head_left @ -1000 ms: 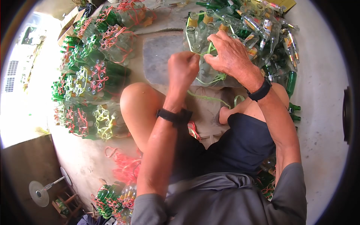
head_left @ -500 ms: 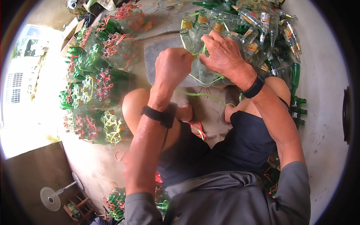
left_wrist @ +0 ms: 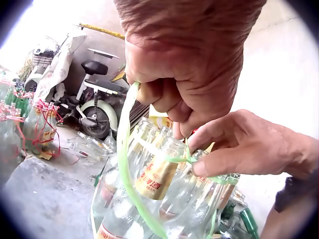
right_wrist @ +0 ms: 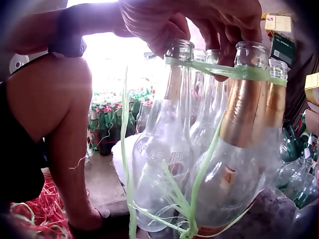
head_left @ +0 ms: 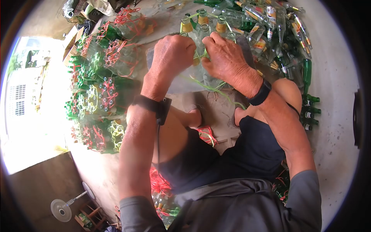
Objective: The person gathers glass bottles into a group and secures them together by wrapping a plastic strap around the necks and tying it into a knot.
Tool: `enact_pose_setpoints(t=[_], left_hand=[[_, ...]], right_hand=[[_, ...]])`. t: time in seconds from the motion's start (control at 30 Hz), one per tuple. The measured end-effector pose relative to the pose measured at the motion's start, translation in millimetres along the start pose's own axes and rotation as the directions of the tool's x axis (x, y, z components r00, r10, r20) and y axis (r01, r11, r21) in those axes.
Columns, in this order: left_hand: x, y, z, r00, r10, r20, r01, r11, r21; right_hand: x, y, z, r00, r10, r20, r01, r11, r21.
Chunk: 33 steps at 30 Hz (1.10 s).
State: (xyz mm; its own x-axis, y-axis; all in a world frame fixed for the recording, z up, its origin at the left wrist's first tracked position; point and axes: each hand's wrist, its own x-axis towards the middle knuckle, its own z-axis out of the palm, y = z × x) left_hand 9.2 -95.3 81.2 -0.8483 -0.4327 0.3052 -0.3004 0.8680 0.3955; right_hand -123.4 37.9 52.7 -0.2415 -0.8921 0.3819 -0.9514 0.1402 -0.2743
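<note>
A cluster of clear glass bottles (left_wrist: 157, 177), some with gold neck labels, stands upright before the person. A pale green plastic strap (right_wrist: 219, 69) runs round their necks, and more of it is knotted low on the cluster's side. My left hand (head_left: 172, 52) is a fist above the bottle tops and grips the strap, whose long tail (left_wrist: 124, 164) hangs from the curled fingers. Close beside it, my right hand (left_wrist: 254, 144) pinches the strap at a bottle neck between thumb and fingers. Part of the right fingers is hidden behind the left hand in the left wrist view.
Bundled bottles (head_left: 92, 96) tied with red and yellow-green straps stand at the left. Loose bottles (head_left: 270, 34) are heaped at the right. Red strap (right_wrist: 42, 209) lies by the person's foot. A fan (head_left: 62, 210) and a parked scooter (left_wrist: 97, 102) are farther off.
The left hand has moved forward and left, its forearm swinging outward. The right hand stays at the bottle necks. The head view has shifted slightly.
</note>
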Motion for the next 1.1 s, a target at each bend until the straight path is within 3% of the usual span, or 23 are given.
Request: enact_pose_setpoints(t=[0.3,0.37,0.5,0.6,0.77,0.8,0.9,0.97,1.1], left_hand=[[31.6,-32.2,7.2,0.987,0.003,0.16,0.003,0.999,-0.039],[34.2,-35.0,5.5,0.966,-0.056,0.254,0.084,0.991,-0.102],[24.7,-38.8,3.5,0.958,-0.103,0.267,0.125,0.99,-0.067],[7.7,-44.6,13.8,0.968,-0.171,0.185,0.197,0.971,-0.133],[-13.3,-40.7,29.1,0.931,-0.358,0.065,0.352,0.838,-0.416],[-16.2,-32.6,25.3,0.899,-0.433,0.069,0.424,0.817,-0.391],[-22.8,-30.8,34.4,0.865,-0.502,0.014,0.455,0.772,-0.444],[-29.9,-40.3,45.2,0.882,-0.47,0.009,0.408,0.756,-0.513],[-34.4,-37.0,39.6,0.845,-0.518,0.13,0.472,0.611,-0.636]], right_hand=[[0.3,0.6,5.8,0.998,-0.022,-0.053,0.021,1.0,-0.011],[-0.1,-1.0,2.3,0.999,-0.016,-0.05,0.017,1.0,0.016],[-1.8,0.2,3.3,0.997,-0.015,-0.075,0.021,0.996,0.081],[-2.8,5.8,8.1,0.996,-0.036,-0.087,0.043,0.995,0.089],[-5.6,9.6,9.0,0.995,-0.033,-0.094,0.046,0.989,0.144],[-6.2,10.3,7.9,0.996,-0.027,-0.086,0.041,0.986,0.164],[-8.8,13.4,4.3,0.994,-0.03,-0.102,0.048,0.982,0.183],[-12.8,14.2,2.9,0.993,-0.02,-0.114,0.04,0.984,0.171],[-17.0,15.3,-7.4,0.988,-0.057,-0.147,0.073,0.991,0.108]])
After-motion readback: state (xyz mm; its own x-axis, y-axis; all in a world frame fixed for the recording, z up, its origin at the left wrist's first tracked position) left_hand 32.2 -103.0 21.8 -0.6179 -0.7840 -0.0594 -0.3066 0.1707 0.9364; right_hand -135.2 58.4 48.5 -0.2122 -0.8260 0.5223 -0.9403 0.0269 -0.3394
